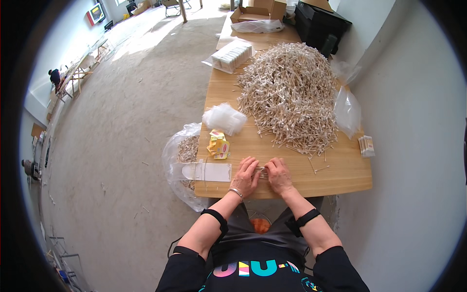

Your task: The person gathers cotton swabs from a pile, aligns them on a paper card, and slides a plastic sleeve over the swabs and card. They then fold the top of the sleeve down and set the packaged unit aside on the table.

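Near the table's front edge, a small bunch of cotton swabs (262,172) lies between my two hands. My left hand (246,176), wearing a bracelet, closes round the bunch's left end with its fingers together. At the other end, my right hand (278,177) has its fingers curled onto the swabs. My palms and fingers hide part of the bunch. Just left of my left hand is a white card strip (216,172). Beyond both hands rises a big heap of loose cotton swabs (292,92), with a few strays (321,169) in front of it.
Yellow printed cards (219,146) and clear plastic bags (224,118) lie along the left side. Packed swabs (232,56) sit farther back, near an open cardboard box (258,12) and a black bin (318,24). Small packs (366,146) stand by the right wall. A swab-filled bag (187,151) hangs beside the table.
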Demonstrator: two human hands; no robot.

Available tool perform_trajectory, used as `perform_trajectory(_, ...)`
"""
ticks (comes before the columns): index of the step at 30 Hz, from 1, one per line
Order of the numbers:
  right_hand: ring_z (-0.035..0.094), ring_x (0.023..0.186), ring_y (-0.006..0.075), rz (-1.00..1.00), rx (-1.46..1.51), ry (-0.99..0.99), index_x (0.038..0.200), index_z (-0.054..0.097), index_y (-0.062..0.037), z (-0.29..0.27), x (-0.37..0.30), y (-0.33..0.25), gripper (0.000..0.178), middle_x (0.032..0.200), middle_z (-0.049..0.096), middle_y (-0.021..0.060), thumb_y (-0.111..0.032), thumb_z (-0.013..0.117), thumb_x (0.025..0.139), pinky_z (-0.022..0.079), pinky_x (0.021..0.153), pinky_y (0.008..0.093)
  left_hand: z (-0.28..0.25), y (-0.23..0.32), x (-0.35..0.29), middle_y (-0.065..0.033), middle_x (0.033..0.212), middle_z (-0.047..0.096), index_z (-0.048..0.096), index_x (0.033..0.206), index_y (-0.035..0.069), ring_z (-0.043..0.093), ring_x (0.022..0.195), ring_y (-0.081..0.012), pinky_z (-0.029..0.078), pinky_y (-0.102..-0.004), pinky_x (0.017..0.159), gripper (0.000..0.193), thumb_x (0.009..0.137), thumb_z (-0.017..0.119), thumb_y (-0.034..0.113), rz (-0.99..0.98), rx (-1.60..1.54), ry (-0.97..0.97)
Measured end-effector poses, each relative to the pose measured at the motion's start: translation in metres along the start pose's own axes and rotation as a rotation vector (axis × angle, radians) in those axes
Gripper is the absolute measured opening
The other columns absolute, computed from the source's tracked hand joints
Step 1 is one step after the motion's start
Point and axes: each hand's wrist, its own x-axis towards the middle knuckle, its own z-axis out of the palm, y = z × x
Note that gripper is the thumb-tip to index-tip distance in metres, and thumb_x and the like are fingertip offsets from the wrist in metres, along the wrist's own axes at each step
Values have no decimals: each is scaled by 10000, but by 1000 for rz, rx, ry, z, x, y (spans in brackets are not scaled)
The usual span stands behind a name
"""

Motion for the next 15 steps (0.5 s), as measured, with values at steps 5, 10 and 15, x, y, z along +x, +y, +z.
perform_trajectory(5,537,866,251,-20,50,-8,852,619,-87,-8,3,-1,100,858,570,62,-76,626,753,457,767,347,6,-7,-1,-165,1139,566,591,1046,16,489,1144,-343,379,-412,1004,228,820,588,41,-4,2,90)
perform_trajectory(10,550,853,261,10,177,0,890,612,-71,-13,5,-3,130,850,573,79,-50,626,763,468,740,358,8,-12,-1,-151,1095,594,626,922,42,523,1110,-330,431,-403,948,112,811,613,46,-27,-76,150)
perform_trajectory(15,589,752,266,103,388,84,917,605,-25,-12,7,-7,143,821,581,120,6,615,778,484,663,341,6,-8,1,-145,1096,596,635,901,46,528,1104,-332,429,-402,948,102,801,634,65,-40,-88,156)
